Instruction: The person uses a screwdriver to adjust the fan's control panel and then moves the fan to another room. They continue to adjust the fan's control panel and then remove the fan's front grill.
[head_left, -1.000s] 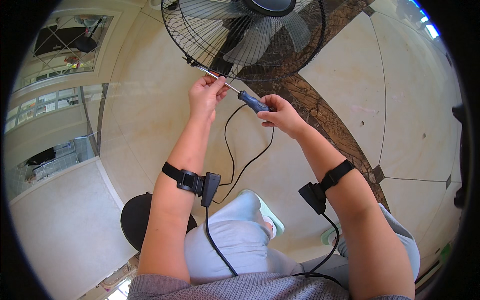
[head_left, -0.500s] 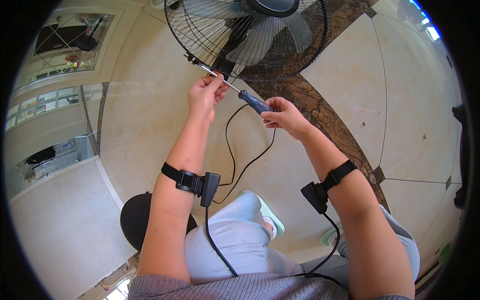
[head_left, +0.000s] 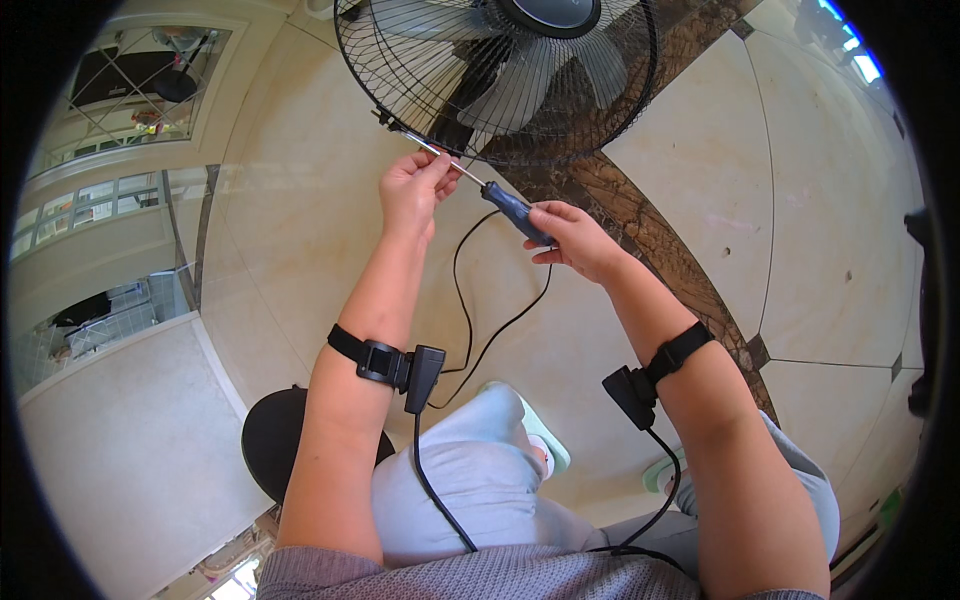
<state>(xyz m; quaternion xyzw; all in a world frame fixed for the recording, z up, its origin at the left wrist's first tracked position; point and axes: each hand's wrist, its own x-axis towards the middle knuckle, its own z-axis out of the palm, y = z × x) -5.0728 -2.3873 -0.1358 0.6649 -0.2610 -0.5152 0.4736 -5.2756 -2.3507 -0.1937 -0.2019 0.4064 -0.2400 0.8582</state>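
A screwdriver with a blue handle and a long metal shaft slants between my two hands. My right hand is closed round its handle, fingers and thumb pinching the rear part. With thumb and fingertips, my left hand pinches the shaft farther up. The tip end of the shaft reaches a small black clip on the lower left rim of a fan's wire cage; whether it sits in a screw is too small to tell. Grey translucent blades and a dark round hub show at the cage.
A black power cord loops over the tiled floor below my hands. By my left elbow stands a round black seat. A pale cabinet and a mirrored panel line the left side. Wires hang from both forearm straps.
The fan cage and the screwdriver have shifted very slightly right in view. My right hand's fingers have moved a little on the handle. Both hands keep their hold.
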